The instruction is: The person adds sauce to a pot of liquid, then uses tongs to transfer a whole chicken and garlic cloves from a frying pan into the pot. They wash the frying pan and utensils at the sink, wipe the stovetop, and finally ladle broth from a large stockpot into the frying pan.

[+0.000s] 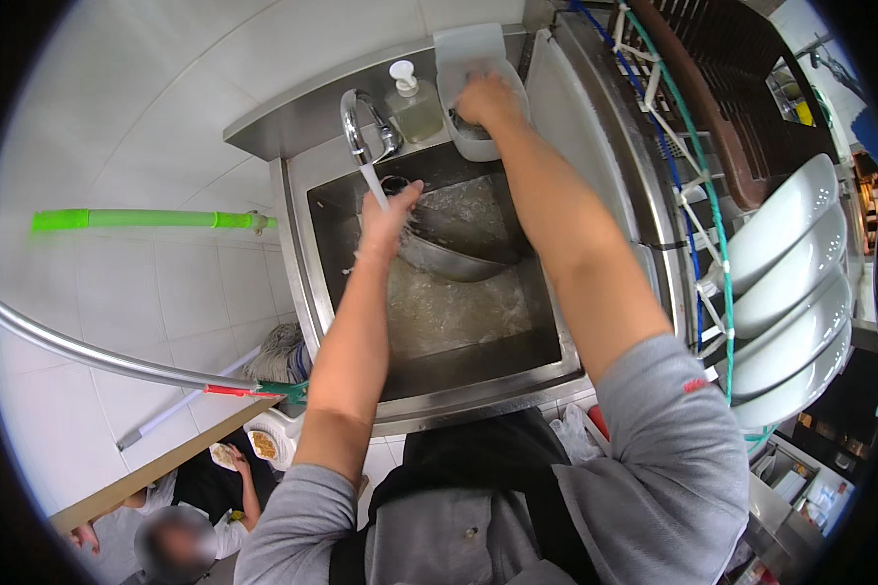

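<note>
Water runs from the chrome faucet (361, 131) over my left hand (388, 219), which grips a metal pan (461, 259) near its handle end. The pan is tilted inside the stainless steel sink (439, 365), above cloudy water. My right hand (486, 99) reaches into a translucent plastic container (483, 150) at the sink's back right corner. A dark, blurred thing lies at its fingers; whether they hold it cannot be told. Between faucet and container stands a clear soap pump bottle (417, 110) with a white top.
White bowls (783, 300) stand tilted on the right, beside a brown plastic basket (732, 110) and blue and green cords. At left are a green hose (154, 219), a metal pole (117, 351) and a mop head (278, 355). Another person (212, 504) is at lower left.
</note>
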Demonstrator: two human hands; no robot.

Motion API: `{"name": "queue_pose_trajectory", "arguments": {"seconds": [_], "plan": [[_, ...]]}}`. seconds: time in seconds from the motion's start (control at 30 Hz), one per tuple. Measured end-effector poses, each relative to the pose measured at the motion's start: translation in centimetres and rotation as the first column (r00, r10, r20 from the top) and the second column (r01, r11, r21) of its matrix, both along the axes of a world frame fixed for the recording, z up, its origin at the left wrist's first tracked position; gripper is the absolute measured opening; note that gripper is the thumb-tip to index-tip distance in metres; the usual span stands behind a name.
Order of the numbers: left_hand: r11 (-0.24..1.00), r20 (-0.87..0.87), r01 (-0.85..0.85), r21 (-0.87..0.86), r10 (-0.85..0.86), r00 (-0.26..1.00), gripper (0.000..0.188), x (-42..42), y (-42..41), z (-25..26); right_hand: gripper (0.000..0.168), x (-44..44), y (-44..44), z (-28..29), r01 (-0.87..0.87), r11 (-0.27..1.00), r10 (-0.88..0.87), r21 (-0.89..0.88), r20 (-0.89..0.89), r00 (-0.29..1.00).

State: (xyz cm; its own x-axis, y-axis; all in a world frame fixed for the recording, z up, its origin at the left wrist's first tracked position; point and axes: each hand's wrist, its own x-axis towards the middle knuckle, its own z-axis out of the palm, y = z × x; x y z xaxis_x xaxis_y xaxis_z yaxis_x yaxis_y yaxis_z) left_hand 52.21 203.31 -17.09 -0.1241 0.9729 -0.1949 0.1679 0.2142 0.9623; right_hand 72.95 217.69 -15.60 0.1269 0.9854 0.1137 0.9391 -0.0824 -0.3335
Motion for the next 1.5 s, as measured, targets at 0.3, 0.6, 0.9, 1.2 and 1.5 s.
{"name": "queue_pose_trajectory", "arguments": {"seconds": [0.3, 0.6, 0.9, 1.2, 1.5], "plan": [[0.944, -0.185, 0.292, -0.153, -0.318, 0.93, 0.023, -1.7, -10.3, -0.8, 0.029, -0.7, 3.7, 0.6, -0.086, 0.905, 0.043, -0.417, -0.112, 0.993], [0.988, -0.235, 0.048, -0.146, -0.082, 0.968, 0.021, -6.9, -22.6, -2.7, 0.029, -6.0, -22.5, -4.3, -0.174, 0.958, -0.094, -0.229, -0.821, 0.562], [0.985, -0.142, 0.117, -0.124, -0.134, 0.981, 0.019, -8.5, -25.3, -3.7, 0.029, -14.7, -32.3, -18.5, -0.922, 0.281, -0.067, -0.266, -0.964, 0.257], [0.947, -0.097, 0.307, -0.092, -0.315, 0.944, 0.017, -10.0, -24.4, -3.8, 0.026, -20.8, -22.6, -35.6, -0.186, 0.953, 0.023, -0.241, -0.555, 0.832], [0.957, -0.076, 0.291, -0.016, -0.291, 0.954, 0.017, -10.2, -24.8, -5.2, 0.036, -8.7, -31.6, -27.8, -0.824, 0.053, 0.383, -0.564, -0.751, 0.538]]}}
